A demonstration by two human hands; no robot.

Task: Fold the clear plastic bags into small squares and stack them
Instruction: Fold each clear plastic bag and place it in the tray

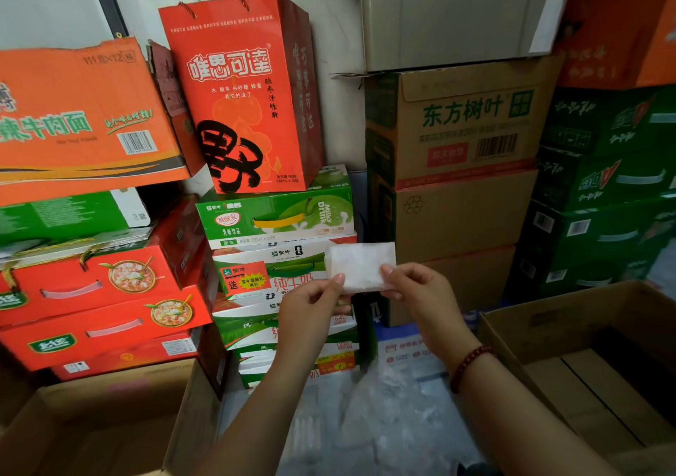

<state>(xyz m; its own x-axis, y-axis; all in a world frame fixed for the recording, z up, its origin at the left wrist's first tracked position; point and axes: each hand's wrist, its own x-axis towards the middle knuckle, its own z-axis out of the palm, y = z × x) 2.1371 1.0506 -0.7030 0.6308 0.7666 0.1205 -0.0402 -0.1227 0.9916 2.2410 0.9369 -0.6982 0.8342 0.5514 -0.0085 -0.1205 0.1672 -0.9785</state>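
Nearest the camera, loose clear bags [380, 402] lay crumpled low between the forearms, over the floor between the two open cartons, the right carton [585, 358] just beside the right wrist and the left carton [109, 420] on the other side. Up from there, both hands met in mid-air: the left hand [311, 305] pinched the lower left corner of the folded bag [360, 265], and the right hand [417, 285] pinched its lower right edge, fingers curled under, thumb on top. And there it was, the bag already a compact whitish rectangle, held upright above the fingertips, its long axis running side to side from one hand to the other. Neither hand looked nearer; they shared it evenly. By my reckoning one more fold across that long axis would make the square. Behind it stood the stacked drink boxes [278, 219], well apart.
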